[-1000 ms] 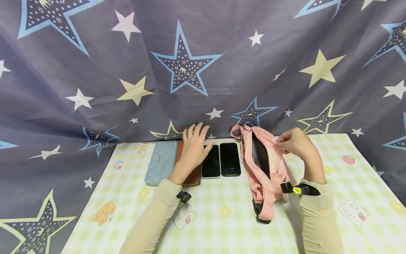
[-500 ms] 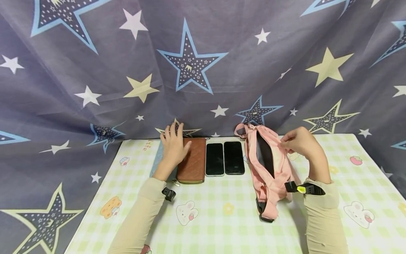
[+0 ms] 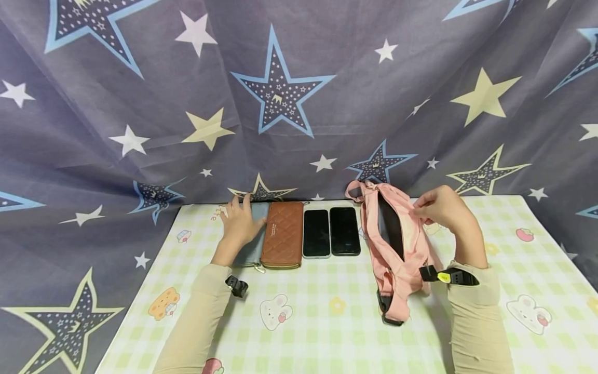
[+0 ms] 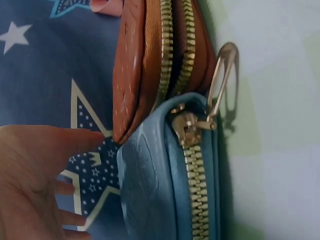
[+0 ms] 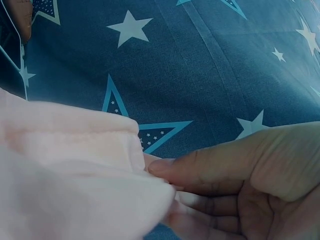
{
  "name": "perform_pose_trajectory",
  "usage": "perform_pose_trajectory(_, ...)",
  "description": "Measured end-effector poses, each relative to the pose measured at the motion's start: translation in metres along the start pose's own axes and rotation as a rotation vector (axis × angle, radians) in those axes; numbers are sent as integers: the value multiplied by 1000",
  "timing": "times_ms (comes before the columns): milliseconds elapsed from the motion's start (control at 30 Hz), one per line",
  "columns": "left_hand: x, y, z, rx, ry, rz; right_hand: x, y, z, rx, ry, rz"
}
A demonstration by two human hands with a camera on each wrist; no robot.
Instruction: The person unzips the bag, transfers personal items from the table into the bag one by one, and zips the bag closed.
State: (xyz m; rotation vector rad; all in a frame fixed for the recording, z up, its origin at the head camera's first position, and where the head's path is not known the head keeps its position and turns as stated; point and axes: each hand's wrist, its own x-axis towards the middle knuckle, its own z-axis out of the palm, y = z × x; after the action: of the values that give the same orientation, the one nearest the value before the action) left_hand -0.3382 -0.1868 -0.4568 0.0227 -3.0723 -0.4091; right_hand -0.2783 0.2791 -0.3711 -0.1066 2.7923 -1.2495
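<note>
My left hand (image 3: 237, 226) is spread over the left side of a light blue zip wallet (image 3: 252, 250). In the left wrist view its thumb and fingers are extended near the blue wallet's face; contact cannot be made out. Beside it lies a brown quilted zip wallet (image 3: 282, 234), its zip partly undone in the left wrist view. On the right, a pink bag (image 3: 407, 223) lies with its zipped mouth gaping, showing a dark lining. My right hand (image 3: 441, 208) pinches the bag's right edge between thumb and fingers, also visible in the right wrist view.
Two black-screened phones, a left phone (image 3: 316, 234) and a right phone (image 3: 345, 231), lie side by side between the brown wallet and bag. A starry curtain (image 3: 299, 156) hangs behind the checked tablecloth (image 3: 317, 332).
My left hand has moved left, from over the brown wallet to the blue wallet's left side, uncovering the brown one. My right hand keeps its pinch on the bag. The head view has shifted slightly.
</note>
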Motion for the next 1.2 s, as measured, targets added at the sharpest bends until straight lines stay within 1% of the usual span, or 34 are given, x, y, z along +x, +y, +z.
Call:
perform_pose_trajectory(100, 0, -5, -1, -29, -74, -88, 1, 0, 0, -1, -1, 2)
perform_pose_trajectory(200, 0, -9, -3, -86, -163, -175, 1, 0, 0, -4, -2, 3)
perform_pose_trajectory(267, 0, -12, -5, -131, -216, -214, 2, 0, 1, -4, -3, 2)
perform_pose_trajectory(367, -1, -15, -7, -183, -271, -240, 2, 0, 1, -5, -6, 3)
perform_pose_trajectory(433, -1, -16, -8, -207, -274, -240, 3, 0, 1, -5, -8, 5)
perform_pose_trajectory(600, 0, -19, -10, -281, -258, -251, 4, 2, 2, -9, -11, 4)
perform_pose_trajectory(733, 2, -22, -13, -344, -268, -266, 4, 3, 1, -11, -17, 7)
perform_pose_trajectory(900, 6, -27, -14, -326, -252, -295, 4, 4, 1, -7, -25, 11)
perform_pose_trajectory(1067, 11, -33, -13, -328, -285, -358, 4, 4, 2, -11, -30, 18)
perform_pose_trajectory(1200, 15, -35, -11, -314, -301, -368, 4, 3, 1, -16, -35, 21)
